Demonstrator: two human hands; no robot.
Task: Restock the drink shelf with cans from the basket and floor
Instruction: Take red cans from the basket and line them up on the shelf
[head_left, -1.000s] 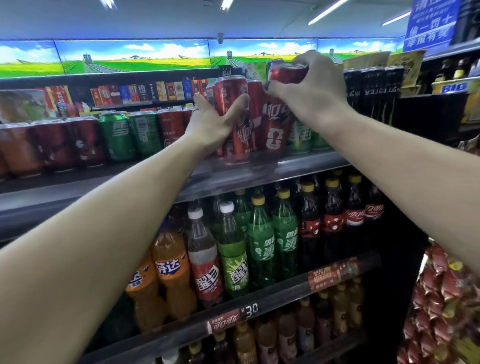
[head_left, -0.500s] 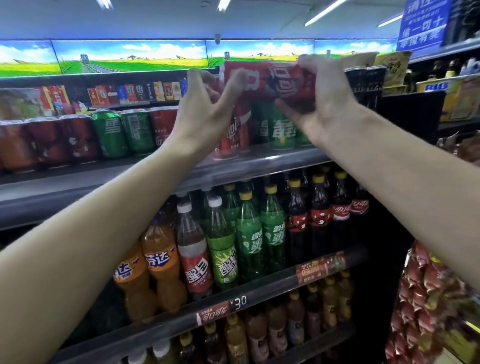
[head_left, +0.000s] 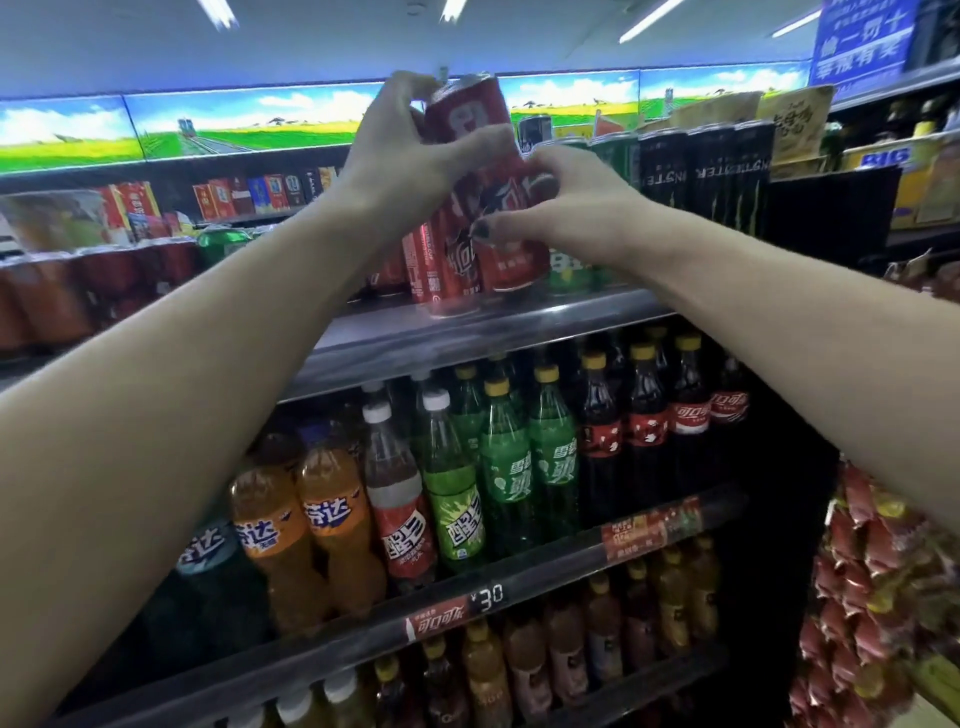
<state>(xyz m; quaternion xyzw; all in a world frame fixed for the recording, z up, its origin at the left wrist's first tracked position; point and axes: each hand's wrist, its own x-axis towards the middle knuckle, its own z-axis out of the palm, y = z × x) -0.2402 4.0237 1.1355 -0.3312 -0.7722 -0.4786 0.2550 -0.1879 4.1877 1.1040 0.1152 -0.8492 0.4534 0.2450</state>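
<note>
A red cola can (head_left: 470, 111) is held tilted above the top drink shelf (head_left: 467, 322). My left hand (head_left: 400, 150) grips its upper part, thumb across the front. My right hand (head_left: 561, 208) curls round the lower end of the same can, or of a can right under it; I cannot tell which. More red cans (head_left: 441, 270) stand on the shelf directly below, with green cans (head_left: 569, 270) just to their right. The basket and floor are out of view.
Black energy-drink cans (head_left: 701, 176) stand on the shelf to the right. Wrapped can packs (head_left: 78, 291) fill the shelf's left. Soda bottles (head_left: 498, 467) crowd the shelf beneath, more bottles lower still. Red snack packets (head_left: 872, 597) hang at right.
The can went from upright at the shelf row, to lying sideways between both hands, to tilted and higher now. My left hand left the standing can and took hold of the raised one.
</note>
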